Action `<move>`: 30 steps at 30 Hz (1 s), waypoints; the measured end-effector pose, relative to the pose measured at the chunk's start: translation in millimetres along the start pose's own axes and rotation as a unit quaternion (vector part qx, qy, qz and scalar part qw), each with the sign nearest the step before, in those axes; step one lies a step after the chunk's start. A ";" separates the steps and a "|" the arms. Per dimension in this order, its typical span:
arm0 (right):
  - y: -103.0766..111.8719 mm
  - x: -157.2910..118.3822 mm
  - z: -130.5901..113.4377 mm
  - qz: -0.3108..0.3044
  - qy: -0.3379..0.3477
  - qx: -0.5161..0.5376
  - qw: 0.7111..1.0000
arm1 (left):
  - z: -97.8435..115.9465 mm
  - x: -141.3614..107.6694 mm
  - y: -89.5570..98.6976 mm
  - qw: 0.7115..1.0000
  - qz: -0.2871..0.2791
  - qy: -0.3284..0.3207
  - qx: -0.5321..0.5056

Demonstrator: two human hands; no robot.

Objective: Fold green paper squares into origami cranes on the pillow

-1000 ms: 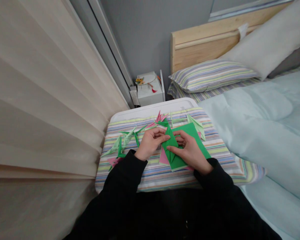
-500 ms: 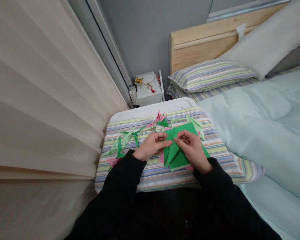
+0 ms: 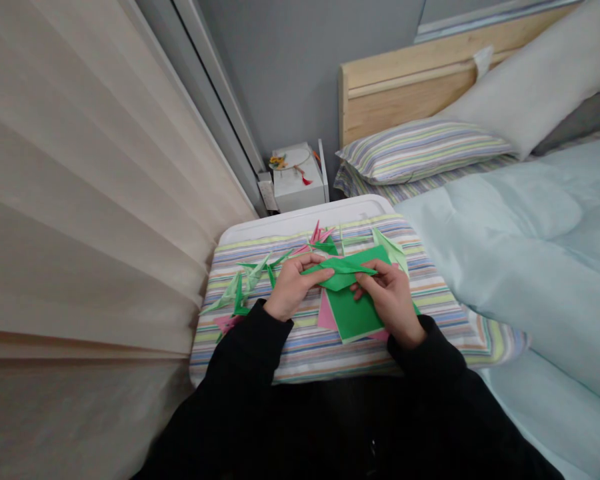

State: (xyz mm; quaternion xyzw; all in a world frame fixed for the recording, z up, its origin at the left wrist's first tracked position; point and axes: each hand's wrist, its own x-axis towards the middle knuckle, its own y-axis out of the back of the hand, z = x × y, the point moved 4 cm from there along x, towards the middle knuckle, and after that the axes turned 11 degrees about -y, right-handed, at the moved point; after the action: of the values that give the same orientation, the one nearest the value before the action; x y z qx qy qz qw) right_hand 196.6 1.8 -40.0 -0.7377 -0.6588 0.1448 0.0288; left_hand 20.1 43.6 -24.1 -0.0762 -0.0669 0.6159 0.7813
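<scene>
Folded green paper (image 3: 340,275), long and pointed at its ends, held just over the far part of a flat green sheet (image 3: 355,318). Left hand (image 3: 299,287) pinches its left end, thumb on top; right hand (image 3: 387,298) pinches the right end, fingers curled. Pink paper (image 3: 327,315) juts from under the sheet. Left of the sheet: pale green folded pieces (image 3: 253,279). Beyond it: pink spiky fold (image 3: 321,233). Beneath: striped cloth (image 3: 305,363) on white-rimmed surface (image 3: 300,222). Well beyond the sheet, to the right: white tag (image 3: 483,61) on wooden headboard (image 3: 395,107); any print too small to read.
</scene>
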 end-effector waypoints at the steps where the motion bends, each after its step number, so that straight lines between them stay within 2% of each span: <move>1: -0.4 -0.1 -0.6 -0.003 0.002 0.005 1.000 | -0.8 0.4 1.4 1.000 0.009 0.003 0.003; 7: -1.8 0.7 -0.1 0.003 0.003 -0.028 1.000 | -3.5 -0.1 2.4 0.999 0.016 0.021 0.031; 10: -1.0 1.6 2.0 0.005 0.002 -0.013 1.000 | -0.6 0.1 2.5 0.999 0.035 0.005 0.037; 15: -6.3 -0.1 0.1 -0.048 0.021 -0.045 0.998 | 1.9 0.6 3.1 0.998 0.061 -0.018 0.004; 18: -9.8 -1.1 -0.5 -0.073 0.017 -0.072 0.995 | 1.1 0.0 0.4 0.999 0.040 -0.015 -0.009; 22: -10.6 -1.2 -0.9 -0.074 0.011 -0.077 0.994 | 0.6 -1.7 -5.8 1.000 -0.003 -0.012 -0.013; 30: -9.6 -0.6 -0.2 -0.065 0.014 -0.093 0.993 | -3.2 -4.1 -8.8 0.999 -0.033 0.006 0.023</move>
State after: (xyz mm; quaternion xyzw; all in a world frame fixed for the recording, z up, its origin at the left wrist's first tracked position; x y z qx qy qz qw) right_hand 187.3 2.5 -37.4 -0.6950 -0.7152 0.0704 -0.0218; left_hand 28.2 37.4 -25.5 -0.0597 -0.0508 0.5909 0.8030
